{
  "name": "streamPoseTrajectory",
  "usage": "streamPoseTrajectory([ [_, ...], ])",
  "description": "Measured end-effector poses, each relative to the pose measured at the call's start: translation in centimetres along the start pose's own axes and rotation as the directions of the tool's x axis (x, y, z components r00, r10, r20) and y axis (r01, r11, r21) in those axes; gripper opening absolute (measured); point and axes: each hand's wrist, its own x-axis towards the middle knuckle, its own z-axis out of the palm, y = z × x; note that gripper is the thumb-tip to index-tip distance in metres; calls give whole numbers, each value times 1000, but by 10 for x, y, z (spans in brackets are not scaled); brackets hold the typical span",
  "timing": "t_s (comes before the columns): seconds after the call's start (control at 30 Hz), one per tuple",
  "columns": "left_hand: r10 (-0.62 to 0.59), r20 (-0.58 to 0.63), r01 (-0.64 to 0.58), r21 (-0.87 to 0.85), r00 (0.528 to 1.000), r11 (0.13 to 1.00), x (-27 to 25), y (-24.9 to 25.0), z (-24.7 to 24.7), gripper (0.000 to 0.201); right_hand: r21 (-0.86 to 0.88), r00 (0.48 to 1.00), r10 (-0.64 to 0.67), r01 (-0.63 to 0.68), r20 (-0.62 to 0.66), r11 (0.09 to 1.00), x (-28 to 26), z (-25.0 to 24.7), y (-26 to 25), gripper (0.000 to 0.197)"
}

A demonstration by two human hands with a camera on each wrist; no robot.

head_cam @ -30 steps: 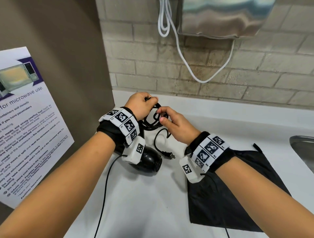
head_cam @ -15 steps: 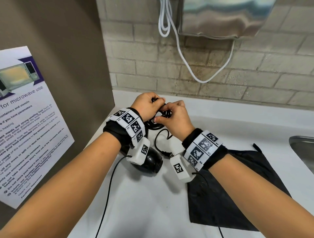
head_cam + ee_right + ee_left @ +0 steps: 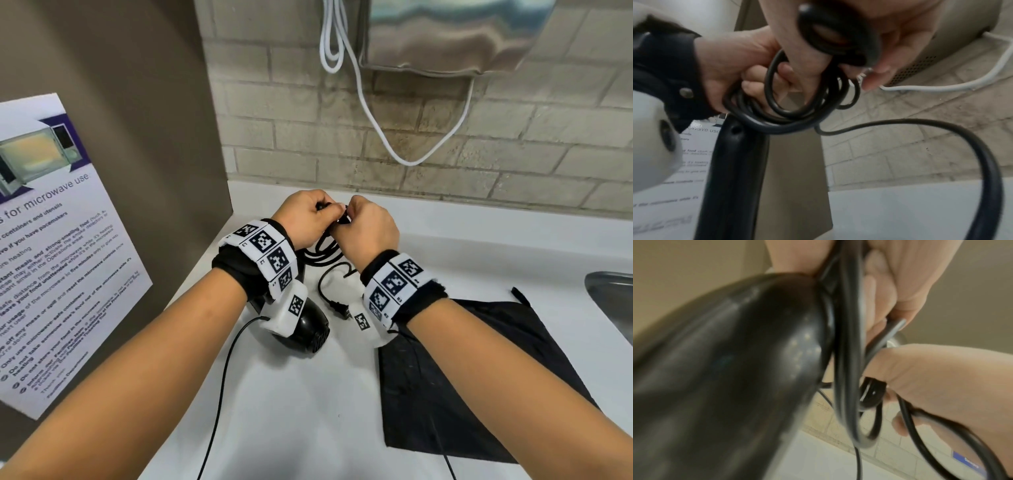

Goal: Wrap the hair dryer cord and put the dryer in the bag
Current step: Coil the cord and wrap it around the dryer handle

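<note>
The white desk carries the whole job, with a sink at its right edge and a poster on the panel to the left. The black bag lies flat on the desk to the right, not yet opened, just under the right forearm. The hair dryer sits between the two wrists, its grilled end facing the camera; whether it rests on the desk or hangs from the cord I cannot tell.

A second ago the hands stood apart over the coil; now they have closed in until they touch above the dryer. The left hand is curled tight round the coiled cord, several loops gathered in its grip. The right hand pinches a further strand and brings it up against that bundle, so another turn is going on. A short loose run still trails down to the plug, which lies on the desk beside the right wrist.

The wrapping looks nearly finished: only that tail and the plug remain to be taken in. The bagging has not begun.
</note>
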Motion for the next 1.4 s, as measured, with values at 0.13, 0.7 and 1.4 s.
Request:
streamPoseTrajectory([
  [0.13,-14,22,14,-10,1000,1000,-1,-2,-4,15,185,958,-204,167,203,968,7,-2,9,31],
  [0.7,-79,29,82,-124,996,989,-1,-8,-10,24,618,676,-249,-379,693,689,24,-15,43,52],
  [1.4,-115,39,120,-162,993,980,-1,-7,-17,30,500,710,-134,-336,691,799,26,-9,43,25],
])
